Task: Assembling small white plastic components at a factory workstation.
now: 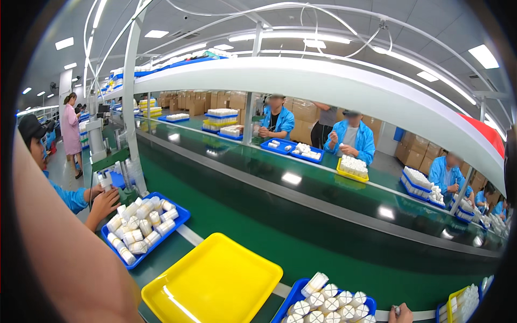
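My raised left forearm (67,226) fills the left side, bare and close; its hand is out of view. At the lower right edge, what appears to be my right hand (401,314) is closed round a small grey-white piece (397,309), mostly hidden by the fingers. Left of that hand, a blue tray (288,302) holds white cylinders with cross-marked ends (329,304). An empty yellow tray (212,277) lies between it and another blue tray (183,216), which is heaped with loose white cylinders (142,223).
A green conveyor belt (237,220) runs across. At far left a co-worker's hands (105,203) work at a small press (97,140). Co-workers in blue jackets (353,137) sit opposite, among filled trays. A white overhead shelf (301,75) spans the belt; more trays (458,301) stand at lower right.
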`<state>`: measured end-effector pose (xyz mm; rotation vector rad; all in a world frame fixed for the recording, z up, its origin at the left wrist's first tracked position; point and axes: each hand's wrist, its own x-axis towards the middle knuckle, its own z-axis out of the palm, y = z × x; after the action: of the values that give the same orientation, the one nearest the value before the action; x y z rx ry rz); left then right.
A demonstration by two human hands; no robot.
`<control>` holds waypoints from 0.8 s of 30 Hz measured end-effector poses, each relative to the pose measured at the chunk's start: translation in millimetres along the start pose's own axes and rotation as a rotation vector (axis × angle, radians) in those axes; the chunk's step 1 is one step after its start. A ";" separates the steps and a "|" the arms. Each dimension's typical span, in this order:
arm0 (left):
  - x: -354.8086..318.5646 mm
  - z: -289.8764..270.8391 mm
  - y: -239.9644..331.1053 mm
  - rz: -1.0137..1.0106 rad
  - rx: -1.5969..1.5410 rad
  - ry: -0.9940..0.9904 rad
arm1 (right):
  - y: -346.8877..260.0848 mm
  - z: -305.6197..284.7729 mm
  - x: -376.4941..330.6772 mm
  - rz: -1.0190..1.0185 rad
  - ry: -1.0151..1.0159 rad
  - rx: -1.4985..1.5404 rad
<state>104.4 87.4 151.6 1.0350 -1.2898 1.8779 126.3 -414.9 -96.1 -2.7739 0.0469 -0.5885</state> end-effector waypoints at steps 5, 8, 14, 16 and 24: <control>-2.5 -20.7 34.2 -0.081 0.071 -0.038 | 5.3 -1.5 -4.5 0.042 0.001 -0.009; -3.7 -32.8 54.4 -0.127 0.125 -0.057 | -0.3 -0.2 -3.0 0.011 0.008 0.014; -7.0 -54.4 96.6 -0.273 0.216 -0.087 | 14.7 22.6 8.1 -0.077 0.192 0.105; -5.7 -60.4 110.7 -0.319 0.241 -0.096 | 12.4 24.7 9.2 -0.088 0.217 0.116; 15.9 -72.5 123.9 -0.274 0.265 -0.129 | 36.7 29.8 -3.1 -0.083 0.200 0.121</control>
<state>-24.8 116.8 94.2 1.4138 -0.9250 1.8243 136.6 -441.1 -134.3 -2.6011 -0.0593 -0.8596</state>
